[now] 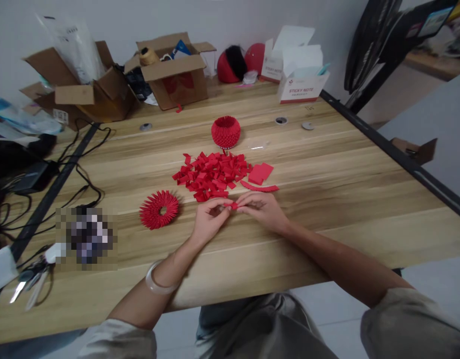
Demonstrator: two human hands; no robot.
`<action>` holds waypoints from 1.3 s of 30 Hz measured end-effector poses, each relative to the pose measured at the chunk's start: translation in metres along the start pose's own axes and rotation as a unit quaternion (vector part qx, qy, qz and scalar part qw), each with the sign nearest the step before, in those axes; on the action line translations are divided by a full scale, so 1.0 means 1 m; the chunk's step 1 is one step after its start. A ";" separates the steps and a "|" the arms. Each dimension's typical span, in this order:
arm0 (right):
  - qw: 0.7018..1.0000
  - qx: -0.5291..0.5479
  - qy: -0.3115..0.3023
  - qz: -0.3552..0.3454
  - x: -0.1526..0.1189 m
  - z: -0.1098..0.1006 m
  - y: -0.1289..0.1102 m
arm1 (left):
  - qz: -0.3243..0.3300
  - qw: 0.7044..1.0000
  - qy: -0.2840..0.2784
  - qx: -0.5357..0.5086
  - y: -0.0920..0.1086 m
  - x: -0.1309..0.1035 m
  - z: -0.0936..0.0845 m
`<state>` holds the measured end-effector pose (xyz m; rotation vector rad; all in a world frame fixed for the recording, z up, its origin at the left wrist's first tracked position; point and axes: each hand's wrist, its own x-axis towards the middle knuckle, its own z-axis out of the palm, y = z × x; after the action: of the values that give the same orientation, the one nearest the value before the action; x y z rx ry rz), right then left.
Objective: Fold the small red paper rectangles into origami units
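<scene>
Between my fingertips is a small red paper piece point(233, 205), pinched from both sides. My left hand point(212, 218) grips its left end, and my right hand point(265, 209) has hold of its right end. Just beyond them lies a loose pile of red folded paper pieces point(213, 172). Flat red paper sheets point(260, 173) and a curved red paper strip point(259, 187) rest to the pile's right. A red ring of folded paper point(158, 209) lies left of my left hand. Behind the pile stands a round red folded-paper bowl point(226, 132).
Cardboard boxes point(173, 75) and sticky note boxes point(302, 82) line the back of the wooden table point(327, 209). Black cables point(71, 164) run along the left, with keys point(33, 279) near the front. A black fan point(372, 45) stands at the right.
</scene>
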<state>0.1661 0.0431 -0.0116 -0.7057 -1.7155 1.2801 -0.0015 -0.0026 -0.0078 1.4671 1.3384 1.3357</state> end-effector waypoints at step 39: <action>0.960 0.190 0.004 0.207 0.000 0.003 0.005 | 0.022 0.999 0.003 0.031 0.002 -0.003 0.004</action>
<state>0.1631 0.0435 -0.0161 -0.8601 -1.2934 1.8300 0.0034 -0.0052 -0.0078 1.5426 1.3710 1.3384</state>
